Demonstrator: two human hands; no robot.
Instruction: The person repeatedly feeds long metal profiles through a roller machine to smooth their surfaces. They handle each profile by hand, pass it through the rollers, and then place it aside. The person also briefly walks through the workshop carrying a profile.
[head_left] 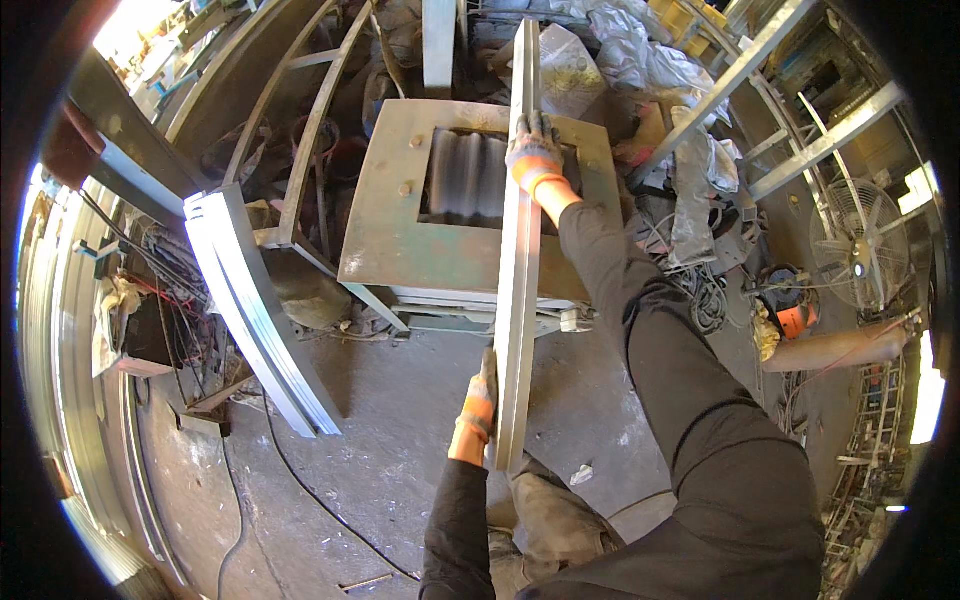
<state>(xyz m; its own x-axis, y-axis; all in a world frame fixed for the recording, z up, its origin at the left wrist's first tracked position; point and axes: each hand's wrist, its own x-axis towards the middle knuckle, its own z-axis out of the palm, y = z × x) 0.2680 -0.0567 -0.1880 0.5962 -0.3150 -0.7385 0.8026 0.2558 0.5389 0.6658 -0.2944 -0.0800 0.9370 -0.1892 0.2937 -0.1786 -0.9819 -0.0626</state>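
A long silver metal bar (517, 330) with a stepped profile lies lengthwise across the worn green-grey machine (385, 215), its near end jutting toward me. In the machine's top, a rectangular opening shows a dark, streaked roller-like surface (468, 178), partly covered by the bar. My left hand (478, 405), in an orange and grey glove, grips the bar's left side near its close end; its finger undersides are hidden. Farther up, my right hand (537, 158), gloved alike, lies over the bar with fingers stretched out on it, above the opening.
Several silver bars (255, 310) lean left of the machine by a curved metal frame (300, 165). A black cable (310, 490) crosses the floor. At right stand a round fan (858, 235) and a cylinder (840, 346). Coiled cable (708, 300) and sacks (650, 50) lie beyond the machine.
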